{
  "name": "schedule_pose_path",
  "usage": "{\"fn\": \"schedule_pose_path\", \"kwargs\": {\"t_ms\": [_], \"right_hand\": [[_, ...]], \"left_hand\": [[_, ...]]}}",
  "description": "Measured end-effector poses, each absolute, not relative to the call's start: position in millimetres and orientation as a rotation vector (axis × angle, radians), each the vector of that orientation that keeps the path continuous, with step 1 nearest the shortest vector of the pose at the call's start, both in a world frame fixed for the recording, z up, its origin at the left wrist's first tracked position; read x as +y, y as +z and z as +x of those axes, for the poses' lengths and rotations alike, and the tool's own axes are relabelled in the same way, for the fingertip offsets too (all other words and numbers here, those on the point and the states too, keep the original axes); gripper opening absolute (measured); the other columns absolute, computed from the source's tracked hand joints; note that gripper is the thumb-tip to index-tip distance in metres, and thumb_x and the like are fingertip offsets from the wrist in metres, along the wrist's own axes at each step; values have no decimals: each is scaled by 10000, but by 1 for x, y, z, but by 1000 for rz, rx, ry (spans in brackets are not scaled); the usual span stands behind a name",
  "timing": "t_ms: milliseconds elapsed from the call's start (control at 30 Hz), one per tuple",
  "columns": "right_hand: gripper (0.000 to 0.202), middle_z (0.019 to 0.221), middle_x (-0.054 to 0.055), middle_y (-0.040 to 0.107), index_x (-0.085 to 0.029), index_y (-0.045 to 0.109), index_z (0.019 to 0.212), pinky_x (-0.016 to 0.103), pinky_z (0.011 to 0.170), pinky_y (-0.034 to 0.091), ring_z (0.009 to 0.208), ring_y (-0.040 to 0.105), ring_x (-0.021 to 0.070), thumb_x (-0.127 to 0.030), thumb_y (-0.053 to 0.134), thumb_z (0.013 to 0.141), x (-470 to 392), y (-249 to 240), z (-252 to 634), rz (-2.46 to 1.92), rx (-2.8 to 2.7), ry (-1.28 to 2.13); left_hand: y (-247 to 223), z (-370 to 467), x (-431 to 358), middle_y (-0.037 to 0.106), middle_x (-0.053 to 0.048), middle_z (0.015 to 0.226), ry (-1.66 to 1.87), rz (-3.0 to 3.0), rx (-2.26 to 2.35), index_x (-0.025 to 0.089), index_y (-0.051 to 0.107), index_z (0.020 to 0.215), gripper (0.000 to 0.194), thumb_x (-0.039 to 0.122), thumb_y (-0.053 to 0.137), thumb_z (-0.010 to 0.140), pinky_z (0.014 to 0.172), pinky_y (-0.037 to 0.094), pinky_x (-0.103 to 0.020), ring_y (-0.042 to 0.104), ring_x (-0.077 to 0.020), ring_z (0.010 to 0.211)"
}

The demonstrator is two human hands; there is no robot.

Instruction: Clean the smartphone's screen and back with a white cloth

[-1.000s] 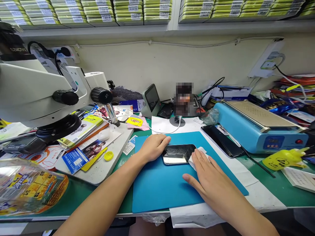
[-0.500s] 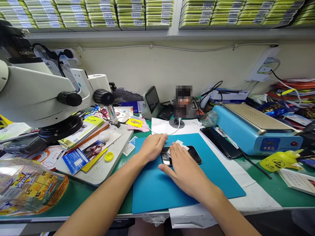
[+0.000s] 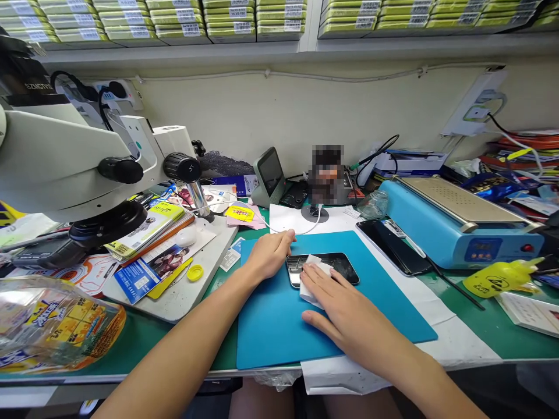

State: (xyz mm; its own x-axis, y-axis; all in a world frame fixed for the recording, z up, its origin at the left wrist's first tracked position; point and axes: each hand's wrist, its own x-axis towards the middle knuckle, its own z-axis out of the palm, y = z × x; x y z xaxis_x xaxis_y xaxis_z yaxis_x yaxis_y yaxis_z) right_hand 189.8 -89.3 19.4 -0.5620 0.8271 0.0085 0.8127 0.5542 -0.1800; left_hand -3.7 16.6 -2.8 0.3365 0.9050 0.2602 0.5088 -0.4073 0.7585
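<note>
A smartphone (image 3: 349, 267) with a dark, shiny screen lies flat on the blue mat (image 3: 271, 337). My left hand (image 3: 271, 255) is at the phone's left end, fingers together and partly curled against its edge; their undersides are hidden. With the fingers flat and close together, my right hand (image 3: 336, 294) presses a folded white wipe (image 3: 311, 295) onto the screen. Part of the wipe sticks out below the phone's near edge, and my thumb is spread to the side. A second dark phone (image 3: 393, 247) rests to the right of the mat.
On the left stand a microscope (image 3: 65, 157) and a clear plastic jar (image 3: 61, 326). A blue heating plate machine (image 3: 463, 218) and a yellow bottle (image 3: 493, 279) are at the right. Behind the mat are a small display (image 3: 268, 174) and a white cable (image 3: 301, 233).
My right hand has slid the wipe towards me across the screen, uncovering more of the phone's far side. My left hand stays at the phone's left end. The view has shifted slightly.
</note>
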Motion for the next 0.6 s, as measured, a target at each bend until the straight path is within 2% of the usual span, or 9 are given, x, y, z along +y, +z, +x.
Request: {"fn": "schedule_pose_path", "kwargs": {"t_ms": [167,300,400,600], "right_hand": [[801,1607,173,315,-111,331,1554,556,1159,357,1467,314,352,-647,391,960,-89,7,235,-1587,-2611,63],[785,1609,168,314,-140,300,1568,562,1154,351,1467,304,354,-635,387,965,-77,2,256,-1685,-2560,29],[809,1603,183,321,-131,310,1562,563,1154,340,1471,289,356,-664,368,957,-67,6,249,-1749,-2532,87],[938,1603,233,290,-24,331,1534,559,1197,252,1499,207,355,-737,336,924,-61,20,203,-1727,-2575,177]], "left_hand": [[-2,-5,16,745,-37,848,891,2039,1231,203,731,887,632,528,214,1052,883,472,-339,689,-244,898],[-1,-4,15,753,-50,906,883,2040,1230,200,728,874,637,527,211,1051,900,467,-343,685,-255,954],[0,-3,14,754,-55,918,888,2043,1229,195,728,863,641,524,211,1051,899,466,-345,687,-257,951],[1,-1,14,751,-57,871,897,2047,1223,188,728,886,638,528,214,1050,877,475,-353,692,-259,919]]}}
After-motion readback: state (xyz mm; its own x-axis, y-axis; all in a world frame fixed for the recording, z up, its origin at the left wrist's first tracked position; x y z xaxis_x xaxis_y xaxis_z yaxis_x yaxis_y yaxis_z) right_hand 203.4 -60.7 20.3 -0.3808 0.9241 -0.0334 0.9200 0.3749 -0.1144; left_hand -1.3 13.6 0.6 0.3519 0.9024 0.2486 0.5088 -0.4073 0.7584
